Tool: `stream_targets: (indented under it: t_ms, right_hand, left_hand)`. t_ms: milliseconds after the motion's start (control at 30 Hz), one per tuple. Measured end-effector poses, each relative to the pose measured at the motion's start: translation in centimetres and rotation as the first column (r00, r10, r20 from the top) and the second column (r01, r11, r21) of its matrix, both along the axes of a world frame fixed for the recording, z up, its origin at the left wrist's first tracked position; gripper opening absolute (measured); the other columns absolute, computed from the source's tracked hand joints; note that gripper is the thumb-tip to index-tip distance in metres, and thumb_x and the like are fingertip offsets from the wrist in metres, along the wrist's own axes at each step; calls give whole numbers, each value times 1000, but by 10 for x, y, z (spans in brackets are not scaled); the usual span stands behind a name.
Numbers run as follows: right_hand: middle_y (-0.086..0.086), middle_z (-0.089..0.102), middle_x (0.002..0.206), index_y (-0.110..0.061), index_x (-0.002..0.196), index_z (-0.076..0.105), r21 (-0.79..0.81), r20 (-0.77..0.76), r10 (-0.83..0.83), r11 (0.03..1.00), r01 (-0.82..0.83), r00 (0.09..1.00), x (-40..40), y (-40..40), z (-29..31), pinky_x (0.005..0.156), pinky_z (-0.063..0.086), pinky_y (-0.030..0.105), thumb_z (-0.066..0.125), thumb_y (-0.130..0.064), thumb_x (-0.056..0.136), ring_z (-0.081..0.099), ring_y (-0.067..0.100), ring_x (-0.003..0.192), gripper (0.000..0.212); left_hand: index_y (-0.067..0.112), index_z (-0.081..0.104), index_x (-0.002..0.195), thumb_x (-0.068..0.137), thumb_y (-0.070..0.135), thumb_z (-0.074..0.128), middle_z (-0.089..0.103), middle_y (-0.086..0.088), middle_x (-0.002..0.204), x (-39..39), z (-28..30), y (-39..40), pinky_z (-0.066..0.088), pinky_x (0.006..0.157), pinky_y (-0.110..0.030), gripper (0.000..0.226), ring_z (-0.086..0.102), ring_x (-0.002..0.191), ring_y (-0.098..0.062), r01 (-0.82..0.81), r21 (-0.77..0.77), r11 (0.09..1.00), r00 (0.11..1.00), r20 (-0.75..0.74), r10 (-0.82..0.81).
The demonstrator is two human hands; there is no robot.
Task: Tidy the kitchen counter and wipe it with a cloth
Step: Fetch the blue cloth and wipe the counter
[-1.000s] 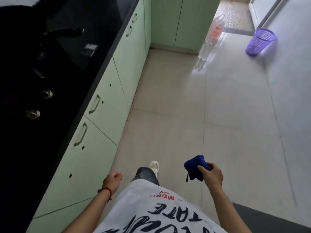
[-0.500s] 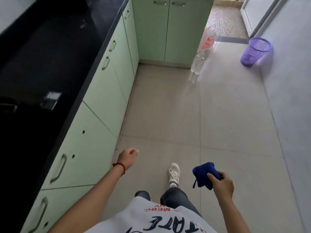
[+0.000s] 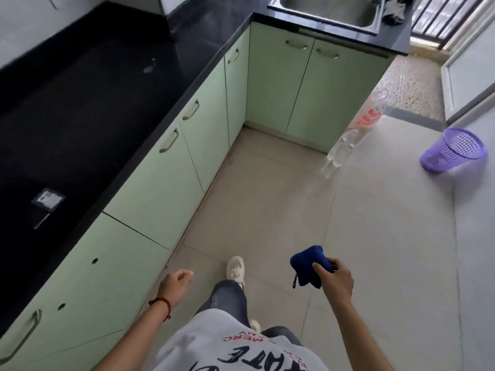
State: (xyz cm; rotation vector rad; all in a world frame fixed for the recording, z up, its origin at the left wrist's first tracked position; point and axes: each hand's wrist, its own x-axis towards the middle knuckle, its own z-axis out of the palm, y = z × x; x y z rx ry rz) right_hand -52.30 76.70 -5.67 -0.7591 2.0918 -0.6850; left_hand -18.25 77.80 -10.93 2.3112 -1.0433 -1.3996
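Observation:
My right hand (image 3: 336, 281) grips a bunched dark blue cloth (image 3: 308, 266) in front of my body, above the floor. My left hand (image 3: 175, 285) hangs beside the green cabinet fronts, fingers loosely curled and holding nothing, a red string round the wrist. The black counter (image 3: 112, 84) runs along the left and turns the corner toward a steel sink (image 3: 329, 8) at the top. A small grey square item (image 3: 48, 200) and a pale smear (image 3: 148, 69) lie on the counter.
Green cabinets (image 3: 166, 178) with metal handles stand under the counter. Clear plastic bottles (image 3: 348, 137) stand on the floor by the sink cabinet. A purple mesh bin (image 3: 446, 152) sits by the right wall. A dark rag (image 3: 392, 10) lies beside the sink.
I have walked forward along the counter; the view rose, bringing the corner and sink into sight. My left hand swung forward. The blue cloth stays gripped in my right hand.

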Motion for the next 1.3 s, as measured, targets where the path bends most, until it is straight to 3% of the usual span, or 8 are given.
stream_targets:
  t_ms: [133, 333, 533, 667, 900, 967, 1200, 1300]
  right_hand:
    - [6, 61, 83, -18, 88, 56, 5, -8, 21, 1000, -21, 1000, -5, -81, -8, 55, 39, 23, 63, -12, 79, 57, 24, 79, 13]
    - [5, 60, 82, -18, 87, 56, 8, -9, -19, 1000, 19, 1000, -8, -191, -2, 56, 38, 25, 63, -11, 79, 55, 23, 78, 12]
    - [10, 64, 85, -16, 88, 59, -39, 17, -19, 999, 19, 1000, -3, -292, 6, 70, 42, 33, 66, -11, 78, 59, 27, 81, 13]
    - [9, 64, 84, -13, 92, 62, -28, 54, 13, 1000, -12, 998, 7, -357, 5, 68, 41, 31, 66, -13, 77, 59, 25, 79, 16]
    - [7, 64, 87, -15, 98, 58, -79, 106, 229, 972, -221, 968, 40, -492, 10, 56, 42, 24, 65, -15, 80, 58, 15, 74, 19]
    - [5, 64, 85, -14, 96, 60, -130, 106, 307, 947, -292, 946, 58, -537, 22, 58, 43, 24, 66, -13, 79, 59, 15, 74, 19]
    - [1, 63, 76, -15, 86, 63, -349, 216, 607, 780, -520, 765, 147, -674, 81, 56, 46, 17, 66, -5, 78, 56, 12, 67, 12]
    - [3, 64, 73, -10, 84, 66, -399, 248, 744, 662, -635, 620, 188, -713, 92, 50, 44, 8, 66, -7, 79, 57, 4, 58, 6]
  left_hand:
    - [14, 59, 61, 83, 24, 56, 60, -12, 68, -3, -9, -66, 36, 57, -26, 24, 53, 70, -24, -84, -17, 996, 996, -37, 84]
    - [20, 57, 59, 87, 13, 53, 60, -3, 67, -13, -12, -196, 39, 70, -31, 29, 56, 79, -23, -181, 30, 983, 975, -126, 184]
    - [19, 58, 61, 74, 35, 53, 60, -7, 73, -30, 37, -345, 40, 63, -28, 21, 52, 70, -20, -80, -141, 987, 988, -144, 59]
    - [13, 62, 79, 88, 27, 49, 58, -3, 77, -29, 60, -414, 35, 56, -21, 21, 51, 73, -17, -52, -229, 972, 994, -107, 28]
    - [7, 62, 103, 90, 23, 49, 62, -4, 96, -14, 56, -465, 41, 71, -24, 24, 55, 88, -16, -186, -235, 954, 981, -95, 168]
    - [7, 61, 107, 90, 21, 49, 63, -5, 102, -9, 58, -475, 41, 80, -22, 24, 55, 95, -15, -262, -257, 930, 964, -113, 240]
    - [11, 63, 105, 89, 14, 52, 63, -1, 99, 4, 82, -513, 46, 79, -18, 20, 59, 94, -12, -482, -475, 736, 858, -88, 506]
    - [8, 62, 107, 88, 11, 53, 63, -5, 102, 20, 84, -524, 51, 83, -31, 21, 60, 95, -17, -510, -528, 679, 807, -20, 590]
